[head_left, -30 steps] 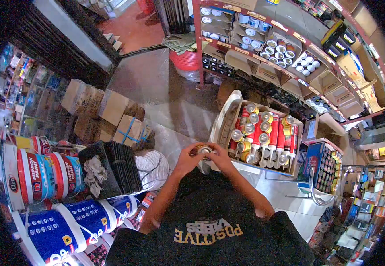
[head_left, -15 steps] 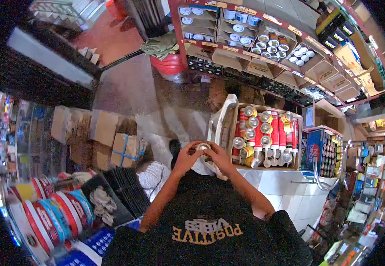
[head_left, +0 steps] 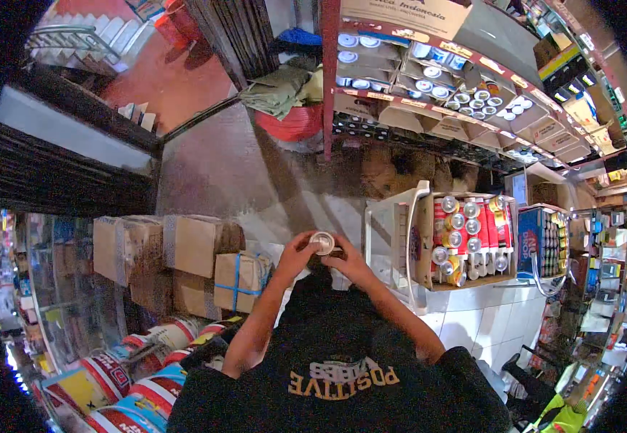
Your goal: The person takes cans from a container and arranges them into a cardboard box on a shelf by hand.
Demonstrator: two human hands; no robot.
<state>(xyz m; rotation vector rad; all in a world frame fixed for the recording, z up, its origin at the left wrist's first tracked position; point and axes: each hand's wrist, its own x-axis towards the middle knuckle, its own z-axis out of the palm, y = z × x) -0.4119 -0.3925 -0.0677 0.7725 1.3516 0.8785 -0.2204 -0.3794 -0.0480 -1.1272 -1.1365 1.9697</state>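
A small round can with a pale metallic end facing up is between my two hands, in front of my chest. My left hand has its fingers wrapped round the near-left side of the can. On the opposite side, the fingers of my right hand curl against it. The side of the can is mostly hidden by my fingers. To the right of my hands, an open carton holds several red and yellow cans, some upright with metallic ends showing, others lying down.
A white cart frame borders the carton. Beyond it sits a blue box of small cans. Shelves with white-topped tins line the far side. Taped cartons and paint pails stand at left. A person's yellow-green clothing shows lower right.
My view has swung left, so the carton and shelves sit farther right. The can stays in my hands, its end now turned more toward me. A person has appeared lower right.
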